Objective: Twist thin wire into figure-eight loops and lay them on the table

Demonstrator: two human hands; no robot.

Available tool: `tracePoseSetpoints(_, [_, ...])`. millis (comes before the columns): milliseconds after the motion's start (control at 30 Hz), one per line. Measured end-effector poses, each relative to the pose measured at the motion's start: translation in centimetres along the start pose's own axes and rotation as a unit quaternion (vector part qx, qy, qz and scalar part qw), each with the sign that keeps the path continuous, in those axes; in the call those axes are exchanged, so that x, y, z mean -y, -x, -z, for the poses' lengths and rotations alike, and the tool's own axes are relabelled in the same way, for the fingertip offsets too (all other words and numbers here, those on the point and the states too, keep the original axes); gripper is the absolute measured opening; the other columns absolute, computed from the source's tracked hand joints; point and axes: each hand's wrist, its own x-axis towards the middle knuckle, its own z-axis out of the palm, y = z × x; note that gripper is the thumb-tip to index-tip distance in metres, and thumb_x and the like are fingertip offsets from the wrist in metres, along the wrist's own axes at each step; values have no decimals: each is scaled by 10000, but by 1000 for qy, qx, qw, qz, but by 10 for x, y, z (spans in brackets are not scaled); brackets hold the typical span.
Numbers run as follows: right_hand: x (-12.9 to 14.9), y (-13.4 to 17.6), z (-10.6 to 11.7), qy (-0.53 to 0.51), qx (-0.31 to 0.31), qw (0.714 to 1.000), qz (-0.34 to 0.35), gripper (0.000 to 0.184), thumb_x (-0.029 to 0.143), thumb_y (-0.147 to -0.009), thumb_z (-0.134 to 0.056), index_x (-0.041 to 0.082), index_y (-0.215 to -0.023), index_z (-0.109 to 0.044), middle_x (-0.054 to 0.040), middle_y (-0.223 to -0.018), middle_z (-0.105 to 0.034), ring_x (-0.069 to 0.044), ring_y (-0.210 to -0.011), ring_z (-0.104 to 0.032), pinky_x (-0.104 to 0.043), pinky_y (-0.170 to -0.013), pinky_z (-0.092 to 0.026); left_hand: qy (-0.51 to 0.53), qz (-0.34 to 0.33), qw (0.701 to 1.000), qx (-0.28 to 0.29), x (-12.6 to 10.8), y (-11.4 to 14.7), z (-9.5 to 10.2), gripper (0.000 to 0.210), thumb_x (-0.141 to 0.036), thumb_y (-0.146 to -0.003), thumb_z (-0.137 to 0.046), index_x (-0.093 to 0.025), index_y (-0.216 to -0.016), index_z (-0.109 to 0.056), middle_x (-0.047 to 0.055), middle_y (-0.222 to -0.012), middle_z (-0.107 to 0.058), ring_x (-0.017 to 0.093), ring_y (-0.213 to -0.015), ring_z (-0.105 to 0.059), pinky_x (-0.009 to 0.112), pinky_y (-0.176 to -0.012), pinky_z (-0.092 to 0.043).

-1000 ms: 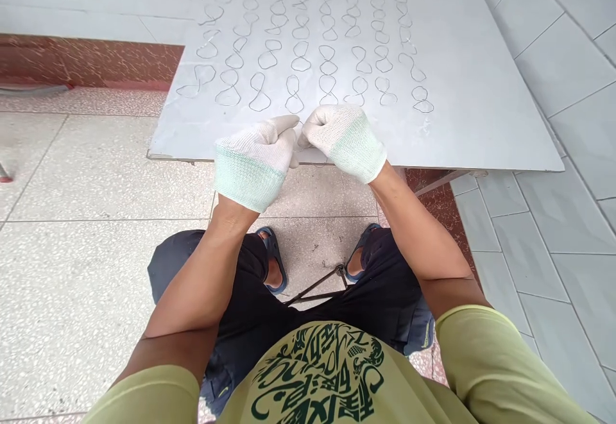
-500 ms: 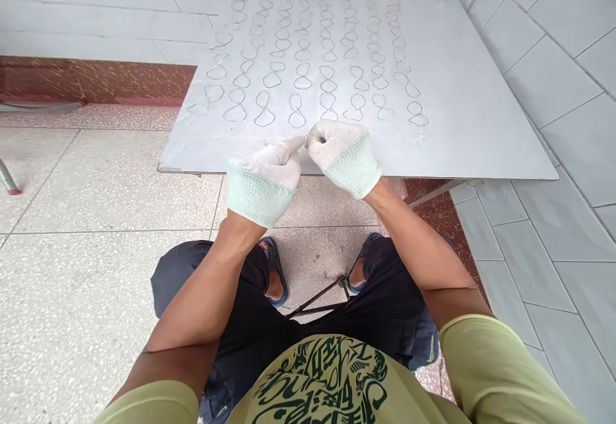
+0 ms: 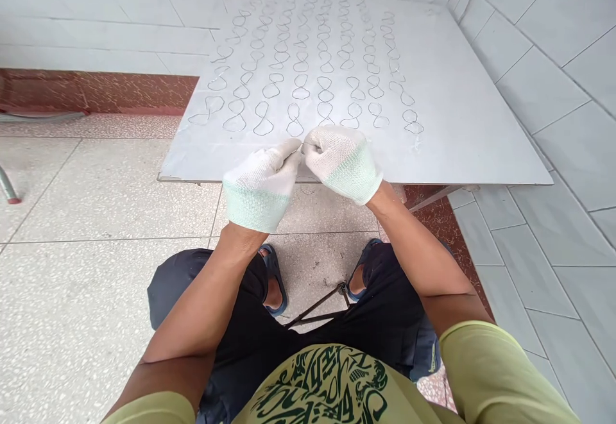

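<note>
My left hand (image 3: 262, 177) and right hand (image 3: 341, 160), nearly meeting, each pinched in its grip the thin wire (image 3: 303, 147) between them, by the bench's (image 3: 462, 135) near edge; its long axis was unclear.

Loops (image 3: 325, 90) lie on the board (image 3: 462, 129), beyond the left hand (image 3: 262, 185) and right hand (image 3: 342, 162).

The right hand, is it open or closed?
Closed: the right hand is curled, its fingers bent in beside the left hand. What it grips, I can't clearly tell.
</note>
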Motion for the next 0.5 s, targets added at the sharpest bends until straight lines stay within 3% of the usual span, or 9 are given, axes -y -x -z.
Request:
tracePoseSetpoints(233, [1,0,-1,6,23,1000,13,337,242,-1067,-551,266,-733,-507,-66,-866,-706,-261,-974,-699,-393,-963,-519,-51,-8,999,-5,-6,3,2,237,-322,-1034,-598,-293,-989,-829,33,-940,-858,311,-1227,-779,350,-1009,-581])
tracePoseSetpoints(500, [-13,-2,-14,21,14,998,52,371,281,-1089,-505,279,-721,-459,-110,-891,-718,-303,-1010,-709,-460,-1053,-516,53,40,998,22,3,5,-9,297,-489,-1052,-614,-276,-963,-801,44,-916,-832,304,-1219,-795,307,-895,-600])
